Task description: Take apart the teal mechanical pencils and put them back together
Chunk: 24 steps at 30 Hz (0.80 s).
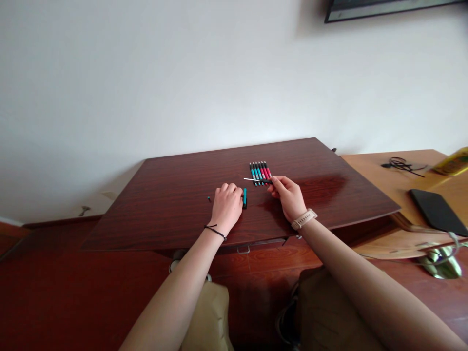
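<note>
My right hand [288, 195] pinches a black pen part [268, 182] between thumb and fingers. From its left end sticks a thin white refill [251, 180], held level above the table. My left hand [227, 201] is low over the table with its fingers curled in; what lies under them is hidden. Right against its thumb side is a teal and black pen barrel [244, 192]. A tiny teal and red piece [208, 198] lies left of that hand. Behind my hands, several pens [259, 171] with black, teal and pink barrels lie side by side in a row.
The dark wooden table [175, 180] stands against a white wall. To its right, a lighter desk [360, 165] carries a coiled black cable [400, 165], a black flat device [437, 209] and a yellow package [453, 162]. A screen [387, 9] hangs at the upper right.
</note>
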{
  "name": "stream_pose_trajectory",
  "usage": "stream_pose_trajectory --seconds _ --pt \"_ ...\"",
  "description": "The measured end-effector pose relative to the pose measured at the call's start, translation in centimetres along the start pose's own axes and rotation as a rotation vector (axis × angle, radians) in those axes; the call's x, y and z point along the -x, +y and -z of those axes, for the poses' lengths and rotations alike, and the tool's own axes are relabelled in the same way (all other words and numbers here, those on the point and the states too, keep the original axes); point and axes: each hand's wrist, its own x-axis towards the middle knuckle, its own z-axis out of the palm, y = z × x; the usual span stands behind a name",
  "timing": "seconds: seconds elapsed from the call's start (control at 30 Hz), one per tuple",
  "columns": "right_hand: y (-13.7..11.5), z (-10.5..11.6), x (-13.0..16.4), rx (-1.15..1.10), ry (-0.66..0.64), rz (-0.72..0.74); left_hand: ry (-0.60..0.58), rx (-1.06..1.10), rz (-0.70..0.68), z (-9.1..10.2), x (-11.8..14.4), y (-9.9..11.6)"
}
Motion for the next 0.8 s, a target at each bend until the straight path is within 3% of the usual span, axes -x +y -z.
stream_pose_trajectory --seconds 0.57,0.8 --pt "0.2 0.1 -0.1 -0.008 -0.005 0.007 -0.001 0.028 -0.022 -0.3 -0.3 1.4" --pt "-0.1 0.0 0.0 -0.001 0.001 0.004 0.009 0.025 0.001 0.4 0.3 0.2"
